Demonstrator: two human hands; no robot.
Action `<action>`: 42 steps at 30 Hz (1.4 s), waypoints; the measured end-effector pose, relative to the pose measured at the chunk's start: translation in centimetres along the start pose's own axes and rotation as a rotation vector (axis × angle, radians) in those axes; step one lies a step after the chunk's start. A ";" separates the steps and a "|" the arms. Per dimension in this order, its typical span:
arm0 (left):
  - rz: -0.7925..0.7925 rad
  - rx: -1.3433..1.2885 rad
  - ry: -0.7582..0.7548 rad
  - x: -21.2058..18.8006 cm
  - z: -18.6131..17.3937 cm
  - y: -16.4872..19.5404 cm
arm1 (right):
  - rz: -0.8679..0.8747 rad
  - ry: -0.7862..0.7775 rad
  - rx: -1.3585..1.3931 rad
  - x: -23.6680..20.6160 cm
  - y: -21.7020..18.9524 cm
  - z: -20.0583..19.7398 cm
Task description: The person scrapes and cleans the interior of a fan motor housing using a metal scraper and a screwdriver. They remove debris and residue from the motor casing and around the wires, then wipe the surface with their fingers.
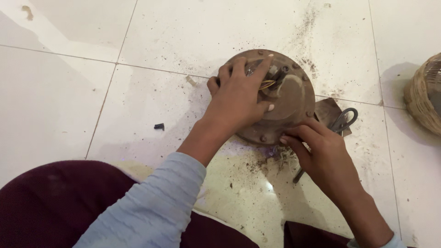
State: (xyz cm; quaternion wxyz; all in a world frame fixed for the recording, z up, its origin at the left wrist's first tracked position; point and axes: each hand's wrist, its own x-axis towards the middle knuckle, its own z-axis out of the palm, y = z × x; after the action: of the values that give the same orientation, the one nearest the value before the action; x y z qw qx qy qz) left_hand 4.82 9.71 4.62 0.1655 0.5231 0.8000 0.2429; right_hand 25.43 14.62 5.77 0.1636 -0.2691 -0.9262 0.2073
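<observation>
A small black fragment [159, 126] lay alone on the white tiled floor [69, 105] at the left, well apart from the work. Further right, the left hand [239, 98] rested on top of a round, rusty brown metal motor housing [289, 103] that sat flat on the tiles — its fingers curled over the hub, closed around a small clear piece with yellowish wires [267, 84] at the centre. Dark grit [257, 165] was scattered on the floor in front of the disc. The right hand [321, 154] touched the housing's near rim with its fingertips, fingers bent; whether it pinched anything could not be told. Just beside that hand lay a pair of grey-handled pliers [342, 121] on a brown scrap. At the far right edge stood a woven wicker basket [420, 98] — only partly in view.
</observation>
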 end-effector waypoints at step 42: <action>-0.020 0.018 -0.021 0.2 0.1 -0.2 | -0.059 -0.002 0.064 -0.5 0.4 0.2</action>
State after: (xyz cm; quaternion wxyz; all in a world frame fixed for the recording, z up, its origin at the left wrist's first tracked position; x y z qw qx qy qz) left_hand 4.62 9.85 4.40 0.1716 0.5189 0.8056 0.2285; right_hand 25.97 14.59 5.32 0.1772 -0.2360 -0.9268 0.2321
